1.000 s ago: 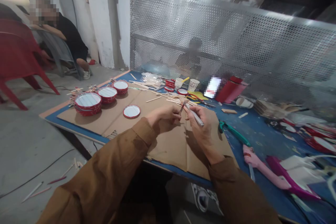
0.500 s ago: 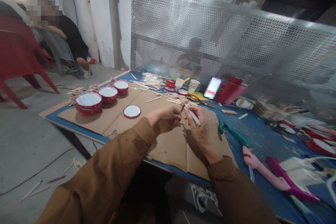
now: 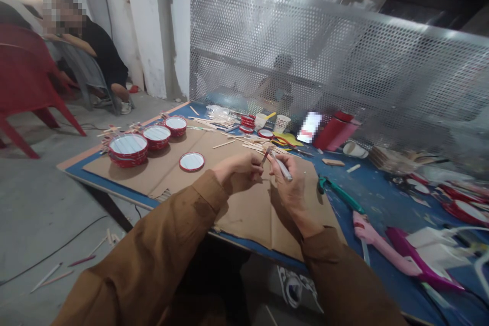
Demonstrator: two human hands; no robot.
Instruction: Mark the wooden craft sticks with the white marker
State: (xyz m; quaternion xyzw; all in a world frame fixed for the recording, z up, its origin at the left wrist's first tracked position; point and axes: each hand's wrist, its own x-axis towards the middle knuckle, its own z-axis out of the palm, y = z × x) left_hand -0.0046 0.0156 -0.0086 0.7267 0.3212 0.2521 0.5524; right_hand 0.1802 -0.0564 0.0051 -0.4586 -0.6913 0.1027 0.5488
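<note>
Over the brown cardboard [image 3: 244,214], my left hand [image 3: 248,169] is closed in a pinch on a small dark reddish stick [image 3: 266,156]. My right hand [image 3: 291,188] is wrapped round a white pen-shaped tool [image 3: 283,169]; its tip meets or nearly meets the stick, and I cannot tell whether it is a pen or a knife. To the left, a single red-rimmed white disc [image 3: 191,161] lies flat on the cardboard. Farther left stand stacks of the same discs [image 3: 128,145], with small wooden pieces at their edges. Loose wooden sticks [image 3: 252,143] lie just beyond my hands.
Green-handled pliers [image 3: 340,194], a pink and purple tool [image 3: 405,260] and a red bottle [image 3: 334,131] are on the right. A lit phone [image 3: 310,127] and paper cups [image 3: 281,123] stand at the back, before a perforated metal panel [image 3: 237,35]. A person [image 3: 103,51] sits far left.
Almost nothing differs. Both hands keep their grip in the same place, with only a very slight shift of the white tool and the view.
</note>
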